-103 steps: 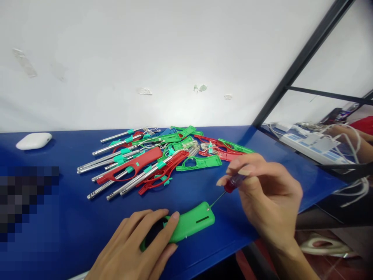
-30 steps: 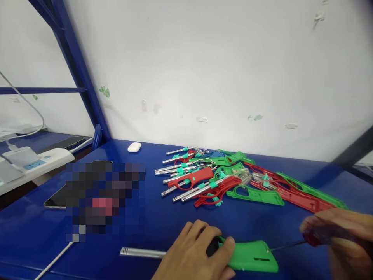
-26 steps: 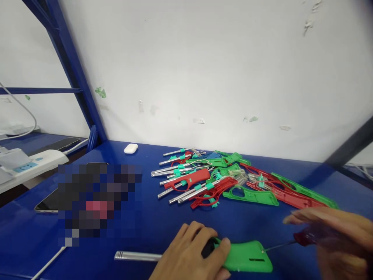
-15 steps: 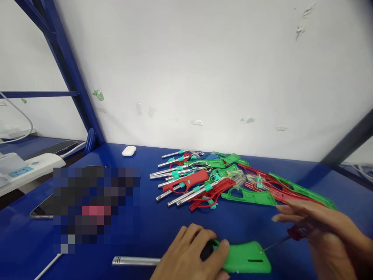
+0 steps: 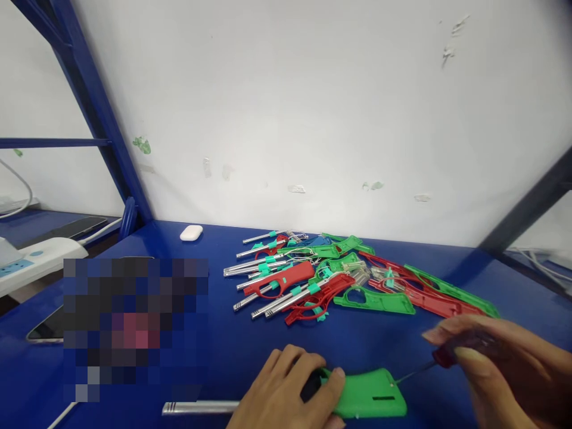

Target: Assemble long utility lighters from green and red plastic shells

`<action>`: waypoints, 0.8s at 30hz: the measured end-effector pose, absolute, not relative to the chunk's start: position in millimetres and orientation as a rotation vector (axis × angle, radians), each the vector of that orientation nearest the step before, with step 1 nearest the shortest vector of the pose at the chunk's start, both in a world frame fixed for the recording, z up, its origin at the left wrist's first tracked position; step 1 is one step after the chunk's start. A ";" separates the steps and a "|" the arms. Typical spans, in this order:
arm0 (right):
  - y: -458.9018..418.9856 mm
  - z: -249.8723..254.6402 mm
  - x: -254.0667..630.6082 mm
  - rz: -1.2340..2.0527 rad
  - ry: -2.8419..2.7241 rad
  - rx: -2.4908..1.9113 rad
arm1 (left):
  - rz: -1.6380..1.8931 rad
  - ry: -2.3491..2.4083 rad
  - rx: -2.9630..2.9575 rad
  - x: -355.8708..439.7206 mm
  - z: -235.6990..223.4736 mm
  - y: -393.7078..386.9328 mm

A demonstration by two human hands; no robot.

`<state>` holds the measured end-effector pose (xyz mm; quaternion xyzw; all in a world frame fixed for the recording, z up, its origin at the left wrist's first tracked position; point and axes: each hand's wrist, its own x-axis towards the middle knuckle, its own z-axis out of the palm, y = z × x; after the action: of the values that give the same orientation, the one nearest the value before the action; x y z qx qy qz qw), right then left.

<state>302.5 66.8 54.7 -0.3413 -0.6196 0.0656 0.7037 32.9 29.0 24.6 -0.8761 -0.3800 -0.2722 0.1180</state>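
Under my left hand (image 5: 292, 390) lies a green gas lighter (image 5: 369, 394), its metal tube (image 5: 201, 407) pointing left along the table. The fingers press around its trigger area, hiding the middle of it. My right hand (image 5: 504, 363) is closed on a screwdriver (image 5: 447, 354) with a dark red, see-through handle. The thin shaft slants down to the left, and its tip meets the upper right end of the green body, near a small hole. Whether the tip sits inside the hole is too small to tell.
Behind my hands is a pile of lighter parts: red shells (image 5: 286, 280), green shells (image 5: 379, 300) and metal tubes (image 5: 286, 301). A white case (image 5: 191, 233) sits near the wall (image 5: 313, 119). At left are a power strip (image 5: 49, 262) and a blurred-out patch over a dark device.
The view has shifted slightly, moving everything a little left. My right thumb now lies along the screwdriver handle, and the tip stays at the end of the green lighter.
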 end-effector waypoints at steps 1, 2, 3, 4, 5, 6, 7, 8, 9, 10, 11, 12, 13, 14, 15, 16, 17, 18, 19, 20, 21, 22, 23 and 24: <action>65.9 55.3 302.5 0.162 -1.373 -0.753 | -0.798 -1.105 -2.564 32.3 24.5 29.5; 65.2 56.2 302.8 0.144 -1.379 -0.759 | -0.800 -1.100 -2.563 31.7 24.5 30.1; 64.8 57.4 303.1 0.134 -1.408 -0.761 | -0.799 -1.096 -2.564 31.3 24.5 30.6; 64.4 59.0 303.0 0.121 -1.444 -0.771 | -0.797 -1.093 -2.565 31.1 24.7 31.0; 64.1 61.0 302.3 0.104 -1.461 -0.789 | -0.794 -1.090 -2.566 31.0 25.1 31.2; 63.8 63.3 300.9 0.097 -1.470 -0.799 | -0.790 -1.087 -2.566 30.9 25.4 31.2; 63.6 65.8 299.0 0.100 -1.455 -0.789 | -0.785 -1.085 -2.565 30.8 25.8 31.0; 63.6 68.2 297.0 0.119 -1.443 -0.757 | -0.782 -1.086 -2.565 30.7 26.1 30.8; 63.7 70.2 295.3 0.139 -1.442 -0.702 | -0.782 -1.083 -2.564 30.4 26.2 30.6; 63.8 71.6 294.4 0.143 -1.451 -0.653 | -0.784 -1.081 -2.563 30.2 26.2 30.5; 63.8 72.3 294.4 0.139 -1.473 -0.626 | -0.786 -1.082 -2.562 29.8 26.0 30.5; 63.6 72.3 295.1 0.127 -1.504 -0.630 | -0.789 -1.084 -2.558 29.6 26.0 30.8; 63.2 71.9 296.2 0.111 -1.539 -0.655 | -0.793 -1.085 -2.552 29.4 26.1 31.3; 62.6 71.4 297.4 0.096 -1.571 -0.675 | -0.799 -1.082 -2.547 29.3 26.5 31.8; 62.0 70.9 298.3 0.094 -1.592 -0.678 | -0.803 -1.079 -2.541 29.4 27.4 32.3; 61.5 70.7 298.7 0.103 -1.604 -0.669 | -0.807 -1.077 -2.536 29.6 28.8 32.7; 61.3 70.8 298.6 0.113 -1.601 -0.639 | -0.809 -1.073 -2.531 30.0 30.5 33.0; 61.3 71.2 298.2 0.126 -1.584 -0.610 | -0.813 -1.067 -2.527 30.4 32.5 33.2; 61.5 71.7 297.7 0.131 -1.566 -0.592 | -0.809 -1.063 -2.529 30.9 34.7 33.4; 61.9 72.2 297.2 0.131 -1.553 -0.590 | -0.810 -1.053 -2.524 31.3 36.7 33.7; 62.3 72.6 296.9 0.133 -1.547 -0.599 | -0.815 -1.040 -2.514 31.7 38.4 34.1; 62.6 73.1 296.7 0.143 -1.548 -0.617 | -0.827 -1.021 -2.496 31.9 39.8 34.8; 62.7 73.5 296.6 0.166 -1.562 -0.626 | -0.845 -1.001 -2.474 31.9 40.8 35.7; 62.8 74.1 296.3 0.201 -1.581 -0.623 | -0.862 -0.982 -2.455 31.6 41.2 36.8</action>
<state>296.3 62.8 74.1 -0.2750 -0.6975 0.0887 0.6557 31.6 36.8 41.2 -0.8684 -0.3474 -0.3051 0.1794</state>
